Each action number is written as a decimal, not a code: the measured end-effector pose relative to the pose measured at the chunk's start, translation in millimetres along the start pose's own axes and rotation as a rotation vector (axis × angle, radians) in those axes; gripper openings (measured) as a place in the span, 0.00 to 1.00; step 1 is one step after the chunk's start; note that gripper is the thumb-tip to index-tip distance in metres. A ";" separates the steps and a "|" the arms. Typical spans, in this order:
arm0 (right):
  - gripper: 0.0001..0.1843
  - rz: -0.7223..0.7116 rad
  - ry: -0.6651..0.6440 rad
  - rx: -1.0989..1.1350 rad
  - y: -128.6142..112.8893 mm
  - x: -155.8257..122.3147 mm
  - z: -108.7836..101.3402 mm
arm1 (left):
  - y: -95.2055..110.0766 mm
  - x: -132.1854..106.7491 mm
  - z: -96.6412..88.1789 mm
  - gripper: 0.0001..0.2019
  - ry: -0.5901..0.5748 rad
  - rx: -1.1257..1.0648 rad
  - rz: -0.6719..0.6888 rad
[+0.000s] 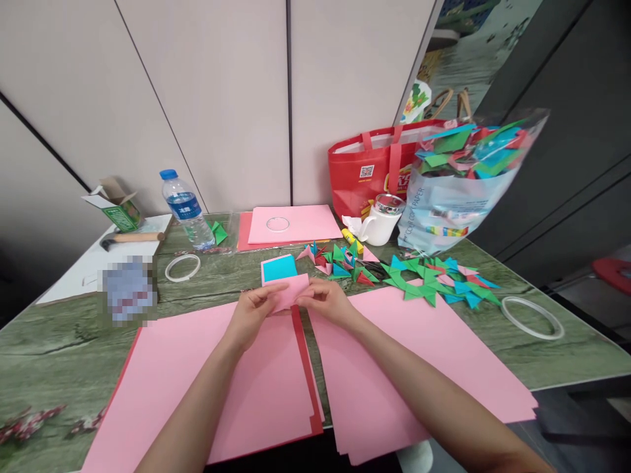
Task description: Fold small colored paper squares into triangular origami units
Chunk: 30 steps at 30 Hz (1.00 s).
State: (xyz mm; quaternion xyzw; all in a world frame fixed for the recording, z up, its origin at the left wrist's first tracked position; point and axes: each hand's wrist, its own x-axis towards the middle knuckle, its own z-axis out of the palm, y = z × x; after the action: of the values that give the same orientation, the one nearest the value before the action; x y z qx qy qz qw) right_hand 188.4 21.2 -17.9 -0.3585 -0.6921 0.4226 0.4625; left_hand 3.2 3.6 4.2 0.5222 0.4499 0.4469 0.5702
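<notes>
Between my two hands is a small piece of pink paper [294,287], partly folded, held above the table. My left hand [256,314] pinches its left side with thumb and fingers. At the right edge, my right hand [329,302] grips the same paper, its fingertips pressed together. Just behind the paper lies a small stack with a blue sheet [280,269] on top. Under my forearms are two piles of large pink sheets, the left pile [266,387] with red paper beneath it and the right pile [394,368].
Folded coloured paper pieces [340,261] and linked paper stars [424,282] lie beyond my right hand. Behind stand a white mug [382,223], a filled plastic bag [444,203] and a red bag [355,180]. A water bottle [187,210], hammer [135,238] and white ring [182,268] are at left.
</notes>
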 end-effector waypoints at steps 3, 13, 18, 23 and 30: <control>0.10 0.097 0.121 0.083 0.4 -1.4 6.4 | 3.4 -2.6 5.8 0.22 -0.058 -0.108 0.037; 0.23 0.146 0.180 0.193 -3.1 -4.8 13.3 | 2.0 -4.4 14.5 0.29 -0.015 -0.019 0.059; 0.19 0.096 0.153 0.140 -3.1 -5.1 12.1 | -2.1 -2.3 13.0 0.23 -0.001 -0.024 0.043; 0.16 0.112 0.164 0.100 -1.8 -5.9 12.0 | -4.0 -1.4 11.7 0.21 -0.008 -0.010 0.040; 0.12 0.103 0.175 0.080 -1.2 -6.2 12.6 | -0.4 -2.8 13.0 0.18 -0.030 -0.053 0.007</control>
State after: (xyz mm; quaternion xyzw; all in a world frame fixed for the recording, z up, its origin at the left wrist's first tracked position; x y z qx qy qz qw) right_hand 178.4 12.1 -21.6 -0.4107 -0.6123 0.4400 0.5127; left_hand 15.4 -1.7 4.6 0.5151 0.4274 0.4527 0.5891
